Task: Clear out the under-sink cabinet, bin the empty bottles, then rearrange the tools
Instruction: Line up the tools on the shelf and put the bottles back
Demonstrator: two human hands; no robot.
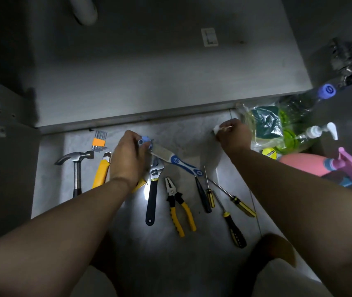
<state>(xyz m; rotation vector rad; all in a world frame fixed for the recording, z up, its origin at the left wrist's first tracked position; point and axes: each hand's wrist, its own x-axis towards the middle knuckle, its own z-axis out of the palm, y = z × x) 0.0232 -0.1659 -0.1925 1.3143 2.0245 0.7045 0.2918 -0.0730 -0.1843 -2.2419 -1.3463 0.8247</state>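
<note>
Nearest, tools are lying in a row on the floor: a black-and-yellow screwdriver (235, 229), pliers (178, 207) and an adjustable wrench (152, 196), with a hammer (77, 170) and a yellow utility knife (101, 171) at the left. Just beyond, the left hand (125, 156) is curling its fingers round a small blue object (144, 140), right beside the blade end of a blue-handled scraper (178, 160); I cannot tell if they are touching. The right hand (232, 136) is pinching something small and white (216, 128) that is not identifiable. Farther right, a pink spray bottle (305, 165) and a pump bottle (314, 131) are sitting by a bag of sponges (265, 123). Farthest, the cabinet floor (170, 82) is lying in shadow. Clearing out is looking done and tool sorting is probably under way. Next, the 2 held items are likely needing places, and the bottles are likely needing a check before binning.
</note>
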